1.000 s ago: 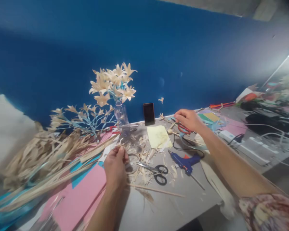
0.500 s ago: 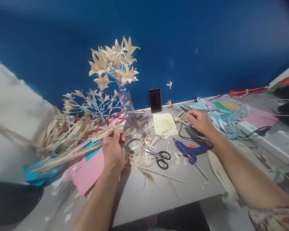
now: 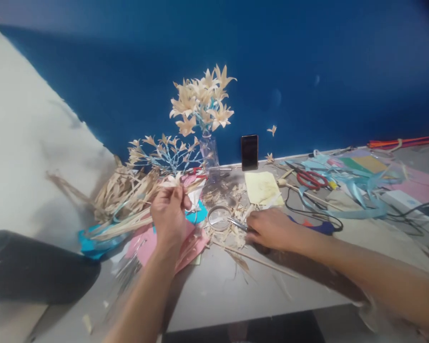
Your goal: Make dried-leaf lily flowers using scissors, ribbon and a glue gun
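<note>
My left hand [image 3: 169, 207] is closed in a pinch, with a small pale husk flower [image 3: 172, 181] at its fingertips. To the right, my right hand [image 3: 268, 228] lies over the handles of the scissors [image 3: 239, 224], its fingers curled around them. The blades point left toward a roll of tape [image 3: 209, 217]. Pale husk scraps [image 3: 236, 197] lie around the roll. Behind my right wrist the blue glue gun [image 3: 320, 227] is mostly hidden. A thin stick [image 3: 257, 257] lies in front of the scissors.
A clear bottle [image 3: 210, 157] holds husk flowers [image 3: 202, 102]; more flowers on blue stems [image 3: 164, 152] stand left of it. A phone [image 3: 249, 152] leans on the wall. Red-handled scissors [image 3: 311, 180] and blue ribbon [image 3: 361, 190] lie at right, dry husks [image 3: 117, 190] at left.
My right hand has come down and left from beside the ribbon onto the scissors. A flower now shows at my left fingertips. The view has turned left.
</note>
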The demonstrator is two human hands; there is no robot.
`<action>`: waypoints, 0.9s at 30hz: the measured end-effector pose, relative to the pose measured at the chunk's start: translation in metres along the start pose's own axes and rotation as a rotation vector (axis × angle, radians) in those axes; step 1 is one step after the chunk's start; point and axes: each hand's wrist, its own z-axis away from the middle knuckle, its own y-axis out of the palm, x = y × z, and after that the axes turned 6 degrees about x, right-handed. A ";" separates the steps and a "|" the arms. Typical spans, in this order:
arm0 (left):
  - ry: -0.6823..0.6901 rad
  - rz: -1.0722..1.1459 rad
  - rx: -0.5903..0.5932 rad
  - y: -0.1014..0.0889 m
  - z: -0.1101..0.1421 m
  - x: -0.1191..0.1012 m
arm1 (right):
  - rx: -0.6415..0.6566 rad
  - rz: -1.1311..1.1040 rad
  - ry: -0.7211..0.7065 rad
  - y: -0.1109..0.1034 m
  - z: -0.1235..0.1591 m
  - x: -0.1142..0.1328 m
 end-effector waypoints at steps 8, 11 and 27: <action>-0.087 -0.021 -0.018 -0.031 0.003 -0.001 | 0.034 -0.031 0.104 0.000 0.008 0.006; -0.169 -0.115 0.036 -0.024 0.008 0.000 | 0.091 -0.040 0.043 -0.006 0.017 0.006; -0.716 -0.101 0.712 -0.010 0.133 -0.014 | -0.104 0.020 -0.094 -0.061 -0.056 0.019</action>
